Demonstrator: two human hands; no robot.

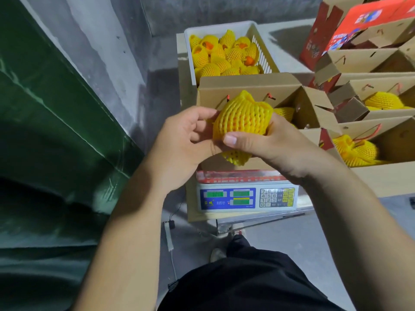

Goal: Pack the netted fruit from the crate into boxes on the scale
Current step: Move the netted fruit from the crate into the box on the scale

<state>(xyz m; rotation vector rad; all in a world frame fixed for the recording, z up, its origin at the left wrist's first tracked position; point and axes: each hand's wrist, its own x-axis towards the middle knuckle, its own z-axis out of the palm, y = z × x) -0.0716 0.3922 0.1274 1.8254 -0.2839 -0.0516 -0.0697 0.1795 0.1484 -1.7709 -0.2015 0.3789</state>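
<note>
Both my hands hold one fruit in yellow foam netting (pixel 243 118) above the open cardboard box (pixel 247 86) that stands on the scale (pixel 247 198). My left hand (pixel 188 140) pinches the net's left side. My right hand (pixel 265 140) grips the fruit from the right, thumb across its front. Inside the box another netted fruit (pixel 285 112) shows behind my right hand. The white crate (pixel 224 28) behind the box holds several netted fruit (pixel 224 55).
Several open cardboard boxes (pixel 381 135) with netted fruit sit to the right, red printed boxes (pixel 350 25) behind them. A dark green sheet (pixel 45 131) covers the left. The scale stands at the table's front edge; my leg and shoe (pixel 216 254) are below.
</note>
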